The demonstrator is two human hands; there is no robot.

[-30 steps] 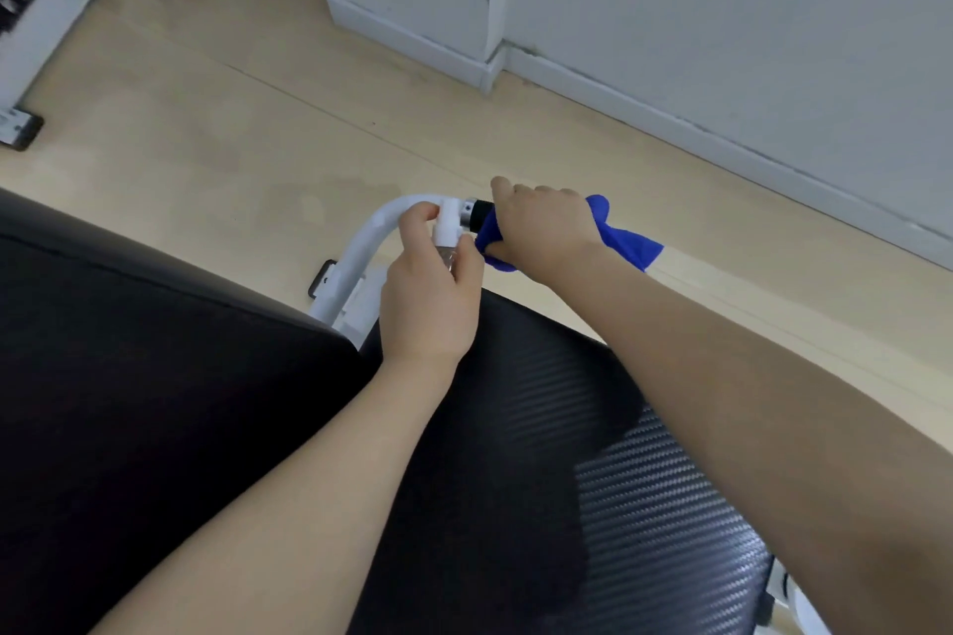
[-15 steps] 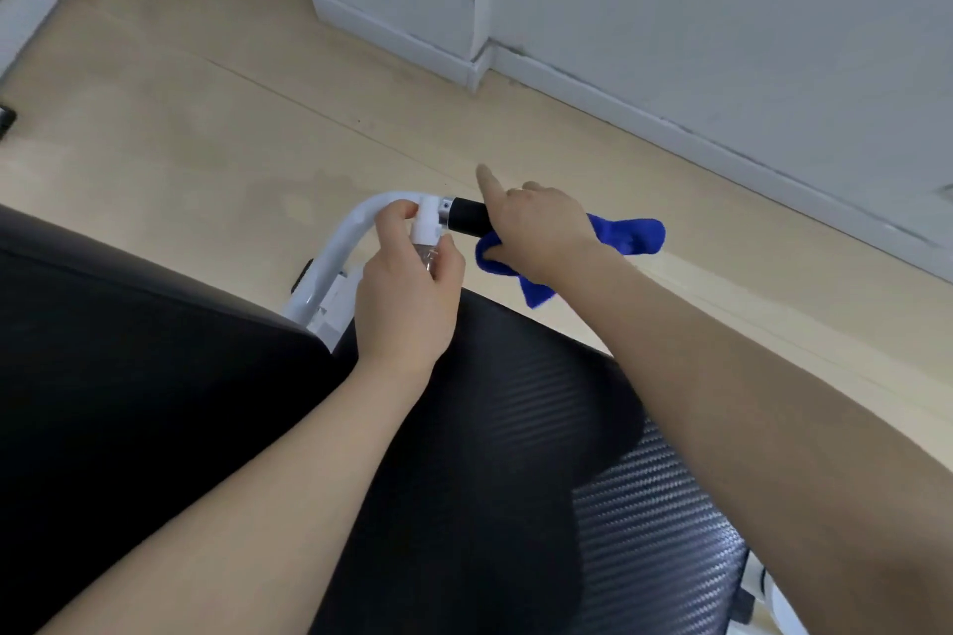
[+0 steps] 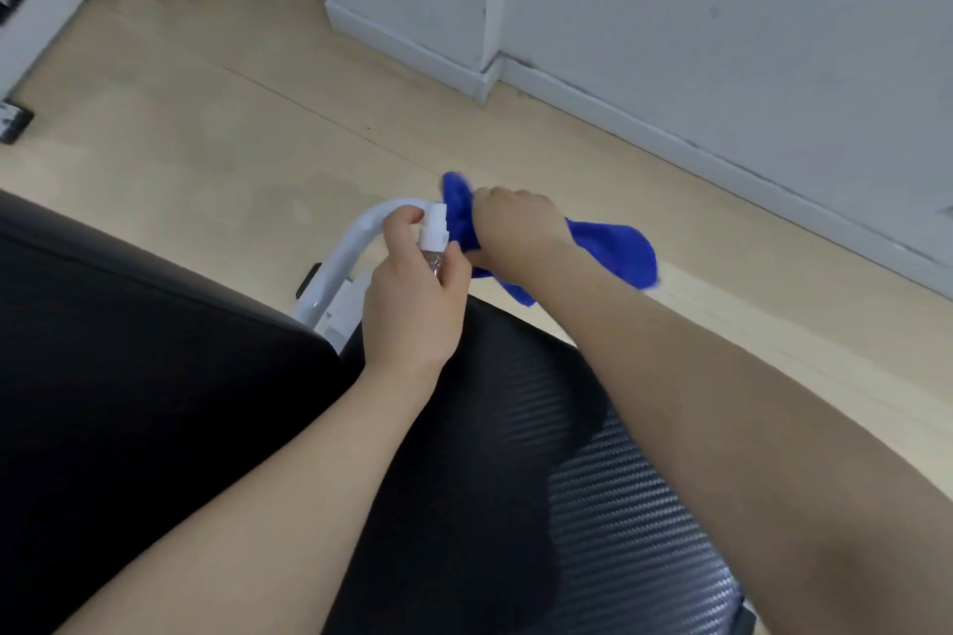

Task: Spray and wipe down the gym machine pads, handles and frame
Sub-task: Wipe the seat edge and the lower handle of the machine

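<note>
Over the black seat pad [image 3: 464, 505], both hands work at the end of the white handle bar [image 3: 350, 248]. Left hand [image 3: 412, 304] is wrapped round a small clear spray bottle [image 3: 432, 242], white nozzle up, index finger on top of the pump. Right hand [image 3: 515, 227] is clamped over a blue cloth [image 3: 613, 248], bunched round the bar's grip end; the grip itself is hidden under cloth and fingers. Loose cloth tail hangs off past the wrist toward the floor [image 3: 206, 144]. Hands nearly touching, bottle just beside the cloth.

Handling guess: bottle looks light, thin plastic, probably slick if wet, so hold it round the body with one finger free for the pump. Cloth is soft and floppy, best gripped in a wad so it wraps the round bar. Bar looks rigid and fixed, should take firm rubbing. Pad looks textured and firm.

Step looks like wiping the handle; pad and frame status cannot be judged.
</note>
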